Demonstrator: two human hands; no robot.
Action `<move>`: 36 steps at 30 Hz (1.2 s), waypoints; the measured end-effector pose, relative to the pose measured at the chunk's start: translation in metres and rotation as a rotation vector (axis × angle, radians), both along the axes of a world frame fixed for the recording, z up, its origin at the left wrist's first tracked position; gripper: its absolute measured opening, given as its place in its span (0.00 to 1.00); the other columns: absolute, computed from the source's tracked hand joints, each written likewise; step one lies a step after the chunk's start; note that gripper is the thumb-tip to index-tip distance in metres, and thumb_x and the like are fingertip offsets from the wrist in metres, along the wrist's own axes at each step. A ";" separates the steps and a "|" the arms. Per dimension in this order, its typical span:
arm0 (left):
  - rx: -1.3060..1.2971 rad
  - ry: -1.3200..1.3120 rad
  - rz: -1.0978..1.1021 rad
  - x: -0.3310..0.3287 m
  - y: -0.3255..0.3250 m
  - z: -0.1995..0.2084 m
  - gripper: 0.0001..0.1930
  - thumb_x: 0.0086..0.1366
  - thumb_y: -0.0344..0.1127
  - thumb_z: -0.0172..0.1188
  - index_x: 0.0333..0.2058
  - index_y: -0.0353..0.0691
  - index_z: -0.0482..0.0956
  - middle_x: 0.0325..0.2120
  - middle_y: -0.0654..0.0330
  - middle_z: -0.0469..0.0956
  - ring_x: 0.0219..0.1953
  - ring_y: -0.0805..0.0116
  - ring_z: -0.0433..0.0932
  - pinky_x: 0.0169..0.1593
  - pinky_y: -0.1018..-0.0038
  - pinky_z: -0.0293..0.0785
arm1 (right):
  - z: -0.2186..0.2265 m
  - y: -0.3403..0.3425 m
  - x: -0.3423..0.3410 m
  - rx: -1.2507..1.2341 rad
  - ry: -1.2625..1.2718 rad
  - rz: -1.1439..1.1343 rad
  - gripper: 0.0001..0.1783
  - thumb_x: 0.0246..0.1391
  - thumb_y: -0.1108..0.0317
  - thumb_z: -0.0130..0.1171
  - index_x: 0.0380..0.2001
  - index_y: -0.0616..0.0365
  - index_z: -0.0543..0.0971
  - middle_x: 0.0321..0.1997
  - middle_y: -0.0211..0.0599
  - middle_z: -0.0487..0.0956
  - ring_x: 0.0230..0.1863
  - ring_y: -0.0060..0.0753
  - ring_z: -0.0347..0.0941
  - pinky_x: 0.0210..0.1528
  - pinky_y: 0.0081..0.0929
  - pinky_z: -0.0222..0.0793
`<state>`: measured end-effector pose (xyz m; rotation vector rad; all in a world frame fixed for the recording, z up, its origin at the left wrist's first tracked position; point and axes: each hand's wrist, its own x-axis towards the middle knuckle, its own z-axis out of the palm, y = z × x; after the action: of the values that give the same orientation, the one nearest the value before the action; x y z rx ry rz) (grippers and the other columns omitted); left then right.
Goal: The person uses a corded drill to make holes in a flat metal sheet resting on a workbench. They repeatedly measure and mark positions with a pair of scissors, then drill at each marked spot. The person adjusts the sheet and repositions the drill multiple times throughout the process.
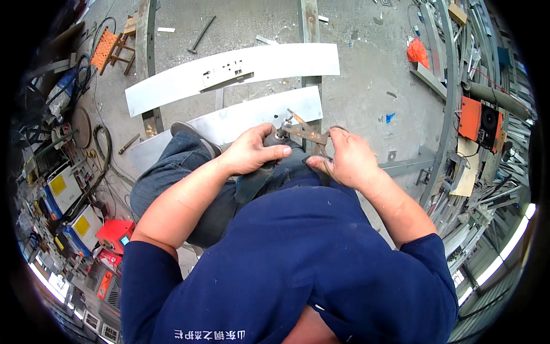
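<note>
- Head view looks down on a seated person in a dark blue short-sleeved shirt (298, 269) and blue-grey trousers (172, 172), both hands raised together over the lap.
- The left hand (252, 152) is curled shut round a small dark cylindrical part with a metal tip (277, 136), thumb laid flat along its near side.
- The right hand (346, 157) is closed on the handles of rusty brown metal pliers (306, 133), whose nose points left and meets the tip of the part just above the left thumb.
- By the look of it, the step in hand is gripping or turning a small piece at the end of the part with the pliers.
- A further move would call for the left hand to hold the part steady while the right squeezes and twists, without the nose slipping off.
- Beyond the hands lie two long pale sheet-metal strips (229, 71) across a grey concrete floor (366, 80).
- An orange box-shaped machine (478, 123) stands at the right.
- Most of the part is buried in the left palm, so its shape is unclear; it is possibly a torch head.
- Whether the pliers' nose truly bites on anything is too small to tell.
- The pliers' handles are mostly covered by the right fingers.
</note>
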<state>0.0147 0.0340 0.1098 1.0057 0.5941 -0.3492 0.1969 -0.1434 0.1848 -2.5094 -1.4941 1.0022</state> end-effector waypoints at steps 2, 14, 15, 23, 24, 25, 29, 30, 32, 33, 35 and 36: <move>0.049 -0.028 -0.009 0.002 -0.001 0.000 0.26 0.62 0.48 0.70 0.46 0.30 0.76 0.27 0.62 0.80 0.31 0.78 0.77 0.37 0.78 0.74 | -0.001 0.006 -0.001 0.031 -0.024 0.022 0.41 0.46 0.38 0.69 0.41 0.70 0.73 0.37 0.58 0.80 0.41 0.61 0.79 0.41 0.47 0.76; 0.060 0.033 -0.057 0.003 0.002 0.010 0.23 0.66 0.50 0.66 0.45 0.32 0.80 0.29 0.64 0.80 0.33 0.78 0.74 0.41 0.78 0.72 | 0.001 0.023 0.002 -0.236 0.209 -0.072 0.34 0.52 0.37 0.64 0.26 0.65 0.77 0.22 0.54 0.79 0.29 0.60 0.78 0.33 0.47 0.74; -0.026 -0.001 0.001 -0.001 0.001 0.005 0.22 0.66 0.49 0.65 0.45 0.32 0.79 0.29 0.64 0.79 0.33 0.78 0.74 0.41 0.78 0.72 | 0.002 0.025 0.005 -0.265 0.308 -0.100 0.34 0.53 0.37 0.64 0.26 0.65 0.78 0.23 0.55 0.79 0.29 0.60 0.78 0.33 0.47 0.74; -0.076 -0.042 0.061 -0.008 -0.002 0.001 0.20 0.67 0.47 0.65 0.42 0.32 0.78 0.30 0.65 0.78 0.34 0.79 0.73 0.41 0.78 0.71 | -0.002 0.006 0.004 -0.118 0.235 -0.052 0.39 0.51 0.35 0.64 0.40 0.68 0.76 0.34 0.58 0.81 0.37 0.62 0.79 0.38 0.48 0.76; -0.028 -0.046 0.076 -0.008 -0.004 -0.002 0.21 0.66 0.48 0.66 0.42 0.32 0.78 0.30 0.65 0.78 0.34 0.80 0.73 0.40 0.78 0.72 | -0.003 0.005 0.000 -0.092 0.159 -0.029 0.39 0.50 0.37 0.66 0.41 0.68 0.75 0.34 0.59 0.80 0.37 0.63 0.79 0.37 0.48 0.75; -0.007 -0.040 0.058 -0.009 -0.004 -0.003 0.22 0.65 0.48 0.67 0.43 0.32 0.78 0.31 0.65 0.78 0.35 0.80 0.73 0.40 0.78 0.72 | -0.001 0.006 -0.002 -0.091 0.133 -0.023 0.39 0.50 0.37 0.66 0.41 0.69 0.75 0.34 0.60 0.80 0.37 0.63 0.79 0.37 0.49 0.76; 0.057 -0.021 0.003 -0.006 -0.005 0.001 0.24 0.66 0.47 0.66 0.48 0.30 0.77 0.31 0.65 0.79 0.34 0.79 0.74 0.41 0.79 0.72 | 0.001 0.008 -0.006 -0.028 0.032 -0.004 0.39 0.48 0.37 0.67 0.38 0.69 0.73 0.32 0.60 0.79 0.36 0.64 0.79 0.36 0.49 0.76; 0.022 -0.033 0.021 -0.006 -0.009 0.001 0.23 0.66 0.47 0.66 0.48 0.30 0.77 0.31 0.64 0.79 0.34 0.79 0.74 0.41 0.79 0.72 | 0.001 0.007 -0.007 -0.001 0.008 0.000 0.39 0.48 0.37 0.68 0.37 0.69 0.73 0.31 0.60 0.79 0.35 0.64 0.79 0.35 0.49 0.76; 0.051 -0.065 0.015 -0.005 -0.010 0.001 0.22 0.68 0.46 0.64 0.48 0.31 0.78 0.30 0.65 0.79 0.32 0.79 0.74 0.40 0.78 0.72 | 0.002 0.012 -0.006 -0.093 -0.013 0.029 0.39 0.50 0.34 0.64 0.34 0.68 0.73 0.30 0.58 0.80 0.34 0.60 0.80 0.36 0.47 0.77; 0.034 -0.067 0.007 -0.005 -0.011 0.000 0.21 0.68 0.46 0.64 0.47 0.31 0.78 0.29 0.65 0.79 0.32 0.79 0.74 0.40 0.78 0.72 | 0.002 0.012 -0.006 -0.145 -0.018 0.040 0.39 0.50 0.33 0.62 0.33 0.68 0.73 0.30 0.57 0.80 0.34 0.58 0.81 0.37 0.46 0.78; -0.001 -0.069 -0.009 -0.005 -0.009 -0.005 0.21 0.68 0.46 0.64 0.47 0.31 0.79 0.29 0.66 0.79 0.32 0.79 0.73 0.40 0.77 0.72 | -0.003 0.009 -0.004 -0.114 -0.029 0.025 0.38 0.49 0.34 0.64 0.32 0.66 0.73 0.26 0.57 0.79 0.32 0.62 0.79 0.34 0.48 0.77; 0.029 -0.056 -0.023 -0.004 -0.007 -0.003 0.22 0.67 0.48 0.64 0.46 0.32 0.80 0.28 0.65 0.79 0.32 0.79 0.74 0.41 0.77 0.72 | -0.007 0.007 -0.004 -0.108 -0.029 0.010 0.37 0.48 0.35 0.65 0.31 0.66 0.73 0.25 0.57 0.79 0.31 0.63 0.79 0.32 0.49 0.76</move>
<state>0.0102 0.0265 0.1066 1.0473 0.5390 -0.3327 0.1927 -0.1369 0.1779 -2.6022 -1.5003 1.0808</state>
